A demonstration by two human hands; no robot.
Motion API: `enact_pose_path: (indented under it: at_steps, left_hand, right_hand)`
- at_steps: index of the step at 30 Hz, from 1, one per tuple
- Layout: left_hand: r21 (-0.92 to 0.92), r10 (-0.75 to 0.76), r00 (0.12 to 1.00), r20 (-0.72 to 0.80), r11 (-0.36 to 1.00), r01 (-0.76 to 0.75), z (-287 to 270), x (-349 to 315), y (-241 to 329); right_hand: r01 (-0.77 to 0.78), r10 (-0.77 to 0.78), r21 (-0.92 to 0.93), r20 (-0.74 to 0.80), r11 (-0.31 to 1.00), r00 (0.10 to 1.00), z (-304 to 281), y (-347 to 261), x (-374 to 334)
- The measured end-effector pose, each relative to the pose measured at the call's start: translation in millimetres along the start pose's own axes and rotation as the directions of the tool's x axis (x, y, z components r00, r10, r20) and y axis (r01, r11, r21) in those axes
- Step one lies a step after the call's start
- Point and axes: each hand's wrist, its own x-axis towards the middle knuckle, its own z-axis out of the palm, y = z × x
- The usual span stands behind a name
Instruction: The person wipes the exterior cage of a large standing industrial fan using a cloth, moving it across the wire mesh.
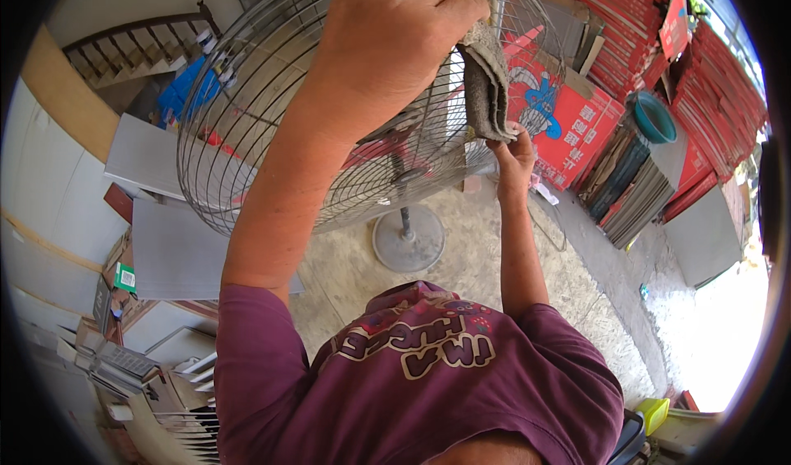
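Evidently, the folded grey cloth [486,94] lies beside the fan cage [272,127], the left hand [400,36] curled over its upper end and the right hand [515,158] pinching its lower corner, presumably keeping the layers together.

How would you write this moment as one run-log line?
left hand: holding grey cloth | right hand: pinching cloth's lower end | wire fan cage: near both hands
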Motion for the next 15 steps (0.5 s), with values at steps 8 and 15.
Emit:
enact_pose_path:
  at_steps: [8,15]
  left_hand:
    - [0.089,-0.150,0.987,-0.058,0.984,0.155,-59.0,-70.1,-10.2]
    - [0.126,-0.292,0.944,-0.152,0.942,0.312,-90.7,-160.0,-8.1]
  right_hand:
    - [0.100,-0.093,-0.056,0.118,0.993,0.989,45.4,-28.1,-12.0]
    - [0.225,-0.173,-0.243,0.220,0.944,0.960,80.5,-34.4,-26.6]
